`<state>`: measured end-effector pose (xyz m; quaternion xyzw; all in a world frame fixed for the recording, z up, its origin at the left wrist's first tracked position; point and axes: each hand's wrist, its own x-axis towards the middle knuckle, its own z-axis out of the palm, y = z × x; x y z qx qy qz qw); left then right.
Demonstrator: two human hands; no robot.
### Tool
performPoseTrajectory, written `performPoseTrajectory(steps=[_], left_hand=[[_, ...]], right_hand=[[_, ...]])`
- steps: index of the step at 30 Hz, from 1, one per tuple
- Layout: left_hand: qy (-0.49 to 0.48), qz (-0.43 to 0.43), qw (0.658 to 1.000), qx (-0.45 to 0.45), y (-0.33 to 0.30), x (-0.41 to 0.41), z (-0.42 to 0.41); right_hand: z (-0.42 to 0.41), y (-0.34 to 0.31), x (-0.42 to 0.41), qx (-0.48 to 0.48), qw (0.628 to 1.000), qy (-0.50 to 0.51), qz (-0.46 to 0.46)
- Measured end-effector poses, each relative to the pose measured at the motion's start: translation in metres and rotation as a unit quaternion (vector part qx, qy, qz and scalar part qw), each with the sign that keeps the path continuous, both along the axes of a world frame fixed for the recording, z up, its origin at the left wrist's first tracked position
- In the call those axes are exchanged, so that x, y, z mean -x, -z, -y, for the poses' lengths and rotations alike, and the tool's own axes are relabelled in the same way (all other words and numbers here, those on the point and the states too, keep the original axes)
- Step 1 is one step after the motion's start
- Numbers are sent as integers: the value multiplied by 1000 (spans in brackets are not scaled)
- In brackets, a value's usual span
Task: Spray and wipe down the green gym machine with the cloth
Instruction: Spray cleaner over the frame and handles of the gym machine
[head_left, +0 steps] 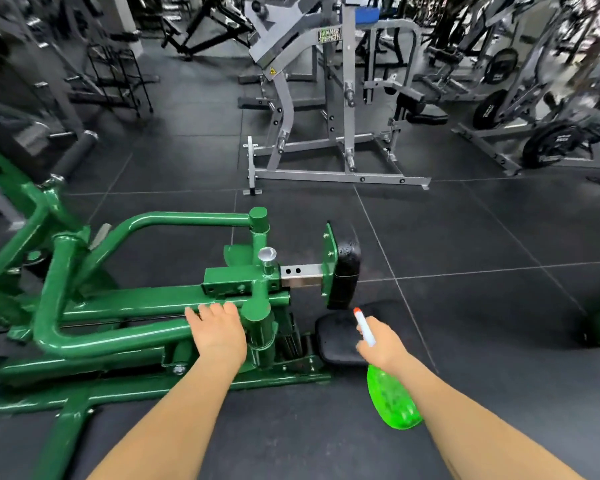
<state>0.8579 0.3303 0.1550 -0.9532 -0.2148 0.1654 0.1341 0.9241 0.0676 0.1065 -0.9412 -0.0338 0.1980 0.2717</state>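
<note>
Where black rubber floor tiles (465, 237) spread under grey machines (326, 109), green gym machine (125, 306) low at left, tubes glossy, black back pad (345, 271) upright at its end, black seat pad (336, 337) below. Left hand (217, 332) laid on the green frame, fingers straight, gripping nothing. Right hand (381, 344) curled round the neck of a green spray bottle (392, 400), red-tipped nozzle toward the pads. Cloth not visible.
</note>
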Motion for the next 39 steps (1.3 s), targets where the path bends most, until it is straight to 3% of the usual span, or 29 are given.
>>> performPoseTrajectory(steps=[11,21,33,39], left_hand=[[-37,-13,999,-37,9,-5,8],[-48,-12,997,-59,15,-8,9],[-50,-17,997,-64,14,-8,9],[-71,-18,995,-63,16,-10,12]], right_hand=[[20,37,3,60,995,-60,-49],[31,71,15,80,984,-48,-148],[101,70,14,113,975,131,-138],[123,67,9,108,974,165,-110]])
